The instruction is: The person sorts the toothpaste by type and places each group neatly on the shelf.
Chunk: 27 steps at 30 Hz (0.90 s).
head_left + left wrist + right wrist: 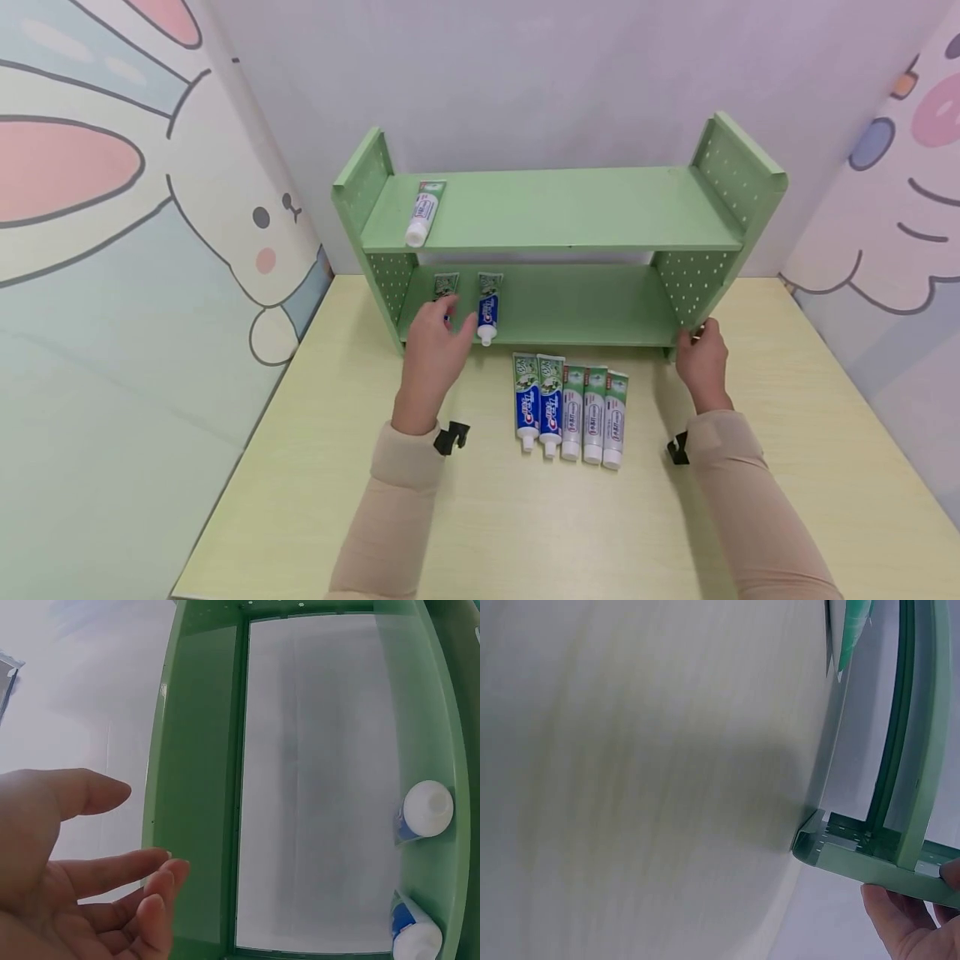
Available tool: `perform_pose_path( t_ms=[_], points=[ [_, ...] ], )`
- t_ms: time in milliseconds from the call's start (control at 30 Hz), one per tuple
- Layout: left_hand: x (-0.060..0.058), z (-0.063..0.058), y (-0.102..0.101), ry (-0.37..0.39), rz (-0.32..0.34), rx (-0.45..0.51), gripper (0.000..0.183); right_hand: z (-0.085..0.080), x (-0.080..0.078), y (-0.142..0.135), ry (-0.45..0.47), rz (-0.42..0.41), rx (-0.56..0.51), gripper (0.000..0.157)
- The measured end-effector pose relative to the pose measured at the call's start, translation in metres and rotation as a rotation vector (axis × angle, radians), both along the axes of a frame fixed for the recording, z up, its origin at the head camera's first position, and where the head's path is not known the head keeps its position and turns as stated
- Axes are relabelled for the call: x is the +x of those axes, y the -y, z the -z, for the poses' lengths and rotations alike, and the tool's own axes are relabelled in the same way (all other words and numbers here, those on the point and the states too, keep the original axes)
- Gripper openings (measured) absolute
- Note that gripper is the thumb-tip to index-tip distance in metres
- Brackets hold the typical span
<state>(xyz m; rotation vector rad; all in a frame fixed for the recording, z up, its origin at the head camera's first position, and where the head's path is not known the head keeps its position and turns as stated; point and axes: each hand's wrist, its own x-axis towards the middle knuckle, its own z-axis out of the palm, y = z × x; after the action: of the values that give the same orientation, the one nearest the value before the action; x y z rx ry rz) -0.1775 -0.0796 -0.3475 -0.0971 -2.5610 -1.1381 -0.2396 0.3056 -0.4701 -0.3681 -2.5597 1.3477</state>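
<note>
Left hand (433, 362): grip apart, left of centre, by two toothpaste tubes (489, 304)
Right hand (703, 367): grip clamped on green shelf (570, 208), right
Surface (540, 533): five tubes (572, 412), centre

In head cam I'm seeing the L hand (435, 358) hiding part of a blue-and-green plastic toothpaste tube (446, 284). R-wrist cam's edge is cutting off the R hand (919, 926) and green perforated metal shelf (870, 871). Fine print (593, 421) on the white-and-green plastic tubes (572, 400) is coming thru too small to read.

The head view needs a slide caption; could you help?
Left hand hovers by two blue-and-green toothpaste tubes; right hand grips their green two-tier shelf.
</note>
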Motion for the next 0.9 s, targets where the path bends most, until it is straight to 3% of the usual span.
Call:
perform_pose_path(
  t_ms=[267,533,900],
  points=[
    [0.008,0.018,-0.006,0.06,0.021,0.033,0.045,-0.002,0.0,0.001,0.009,-0.002,-0.007,0.051],
    [0.012,0.04,-0.013,0.071,0.046,0.026,0.042,-0.002,-0.001,0.001,0.009,0.001,-0.005,0.051],
    [0.019,0.067,-0.018,0.166,0.021,0.032,0.041,-0.001,0.0,0.001,0.008,0.008,0.003,0.05]
  ],
)
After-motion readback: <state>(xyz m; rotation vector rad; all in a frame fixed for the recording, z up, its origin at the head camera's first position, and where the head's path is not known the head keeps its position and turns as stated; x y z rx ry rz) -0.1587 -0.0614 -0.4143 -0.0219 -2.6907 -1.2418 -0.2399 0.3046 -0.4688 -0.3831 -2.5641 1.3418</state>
